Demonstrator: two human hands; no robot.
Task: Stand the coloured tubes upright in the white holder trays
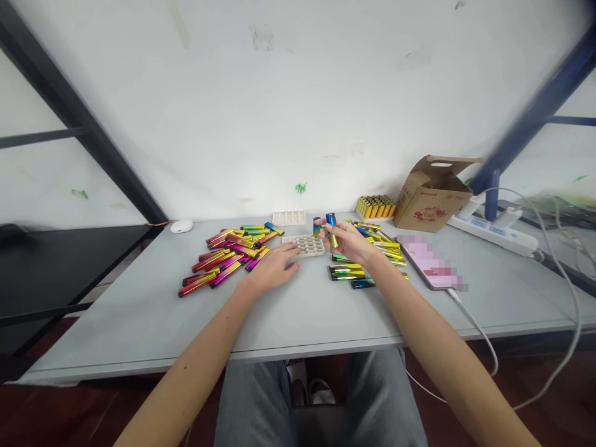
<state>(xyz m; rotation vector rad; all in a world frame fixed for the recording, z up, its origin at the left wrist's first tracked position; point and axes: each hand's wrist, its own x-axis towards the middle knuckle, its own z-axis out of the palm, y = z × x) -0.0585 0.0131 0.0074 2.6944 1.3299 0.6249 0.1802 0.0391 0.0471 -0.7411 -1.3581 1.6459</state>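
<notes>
My right hand (347, 241) holds a shiny blue-and-gold lighter (332, 231) nearly upright, pinched between thumb and fingers, over the right end of a white tray with holes (307, 246). Behind those fingers, another blue-topped lighter (316, 227) stands at the tray's far right corner, its lower part partly hidden. My left hand (274, 267) rests by the tray's left end, fingers stretched out onto its edge and thumb apart. Left of it lies a heap of metallic red, magenta, gold and green lighters (228, 264). More gold, green and blue lighters (347, 271) lie beneath and beside my right forearm.
A second holed tray (288, 217) lies against the wall. At the back right, a tray of upright yellow lighters (376, 207) stands beside an open cardboard box (431, 198). A phone (431, 264) with a charging cable, a power strip (496, 234) and a white oval device (181, 226) lie on the table.
</notes>
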